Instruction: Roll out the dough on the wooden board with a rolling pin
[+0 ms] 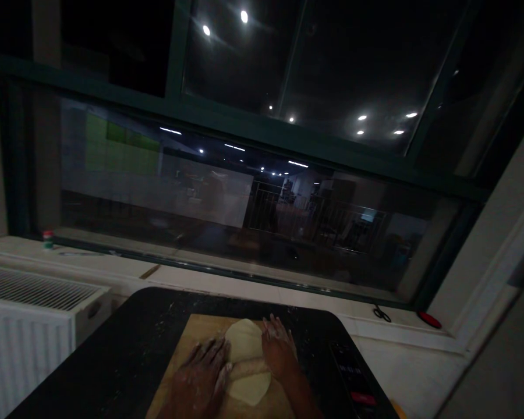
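Note:
A flattened oval of pale dough (247, 391) lies on a wooden board (198, 327). Across its middle rests a light wooden rolling pin (247, 368), its two ends hidden by my hands. My left hand (203, 375) lies over the left end, fingers stretched forward and slightly apart, thumb against the pin. Over the right end is my right hand (279, 346), also with fingers stretched out, its palm against the pin. Flour whitens the fingers of both hands.
The board sits on a black table (126, 343) specked with flour. A phone with a lit display (353, 372) lies at right. Scissors (381, 314), a red object (428, 319) and a small red-topped container (48, 240) are on the windowsill. A radiator (30, 326) stands left.

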{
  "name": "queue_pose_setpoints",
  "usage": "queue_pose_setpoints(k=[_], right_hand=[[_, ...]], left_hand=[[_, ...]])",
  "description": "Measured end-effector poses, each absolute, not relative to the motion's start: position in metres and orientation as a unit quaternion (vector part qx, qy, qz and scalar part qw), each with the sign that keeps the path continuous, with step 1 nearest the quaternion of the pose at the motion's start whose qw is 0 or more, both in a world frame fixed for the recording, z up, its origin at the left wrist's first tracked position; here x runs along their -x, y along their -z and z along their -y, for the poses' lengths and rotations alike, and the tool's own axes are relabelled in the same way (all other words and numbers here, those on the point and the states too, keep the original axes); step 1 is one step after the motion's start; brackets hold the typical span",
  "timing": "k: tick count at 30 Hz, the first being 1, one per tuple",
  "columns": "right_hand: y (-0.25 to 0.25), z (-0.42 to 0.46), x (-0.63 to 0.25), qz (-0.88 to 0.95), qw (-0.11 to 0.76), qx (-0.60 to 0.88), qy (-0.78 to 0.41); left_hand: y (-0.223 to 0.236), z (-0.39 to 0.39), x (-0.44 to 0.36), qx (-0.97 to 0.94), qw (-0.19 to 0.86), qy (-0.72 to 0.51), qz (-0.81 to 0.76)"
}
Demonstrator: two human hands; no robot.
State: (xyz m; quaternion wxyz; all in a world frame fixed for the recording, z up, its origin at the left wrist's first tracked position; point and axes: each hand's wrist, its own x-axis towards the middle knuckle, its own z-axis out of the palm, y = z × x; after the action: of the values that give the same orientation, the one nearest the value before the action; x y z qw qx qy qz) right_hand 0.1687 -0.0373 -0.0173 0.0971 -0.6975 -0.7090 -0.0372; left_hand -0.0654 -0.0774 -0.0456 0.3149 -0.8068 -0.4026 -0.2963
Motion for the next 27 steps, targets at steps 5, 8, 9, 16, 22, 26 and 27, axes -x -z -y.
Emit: queue_pose_setpoints(k=[5, 8, 9, 16, 22, 26, 27], right_hand=[[0.044, 0.084, -0.186, 0.708, 0.136, 0.691, 0.052], [0.082, 0.107, -0.200, 0.722, 0.165, 0.667, 0.084], [0.097, 0.113, -0.204, 0.725, 0.178, 0.658, 0.094], [0.108, 0.122, -0.207, 0.710, 0.208, 0.666, 0.101], [0.019, 0.071, -0.182, 0.743, 0.098, 0.662, -0.005], [-0.005, 0.022, -0.169, 0.790, 0.100, 0.604, -0.040], [-0.008, 0.013, -0.167, 0.806, 0.102, 0.581, -0.052]], left_hand=[[0.039, 0.099, 0.072, 0.816, 0.325, 0.316, 0.360], [0.038, 0.109, 0.077, 0.828, 0.305, 0.326, 0.339], [0.038, 0.112, 0.078, 0.832, 0.305, 0.327, 0.330], [0.033, 0.122, 0.081, 0.844, 0.302, 0.327, 0.300], [0.034, 0.104, 0.073, 0.836, 0.291, 0.310, 0.348], [0.042, 0.086, 0.069, 0.829, 0.289, 0.296, 0.378], [0.044, 0.083, 0.068, 0.826, 0.290, 0.296, 0.381]])
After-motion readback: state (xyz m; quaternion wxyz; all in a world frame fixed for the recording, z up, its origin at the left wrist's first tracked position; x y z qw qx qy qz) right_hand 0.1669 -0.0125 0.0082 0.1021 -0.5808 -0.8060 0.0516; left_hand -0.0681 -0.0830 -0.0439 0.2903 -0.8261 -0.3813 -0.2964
